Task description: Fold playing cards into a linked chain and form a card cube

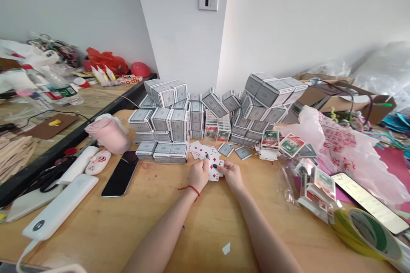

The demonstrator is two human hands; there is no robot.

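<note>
Near the middle of the wooden table, my left hand (199, 174) grips a few face-up playing cards (214, 172) with red diamonds, its thumb on top. From the other side, my right hand (231, 174) pinches the right edge of the same cards. Just behind them, more face-up cards (198, 149) lie fanned on the table. Two grey-backed cards (242, 152) rest face down to the right of these. Stacks of grey-patterned card decks (171, 151) stand behind on the left, and another tall, uneven pile (269, 89) rises on the right.
On the left lie a black phone (120, 175), a white device (60, 207) with a cable and a pink roll (109, 134). To the right are opened card boxes (320, 187), a lit phone (371, 202), a tape roll (368, 234) and a pinkish plastic bag (349, 149).
</note>
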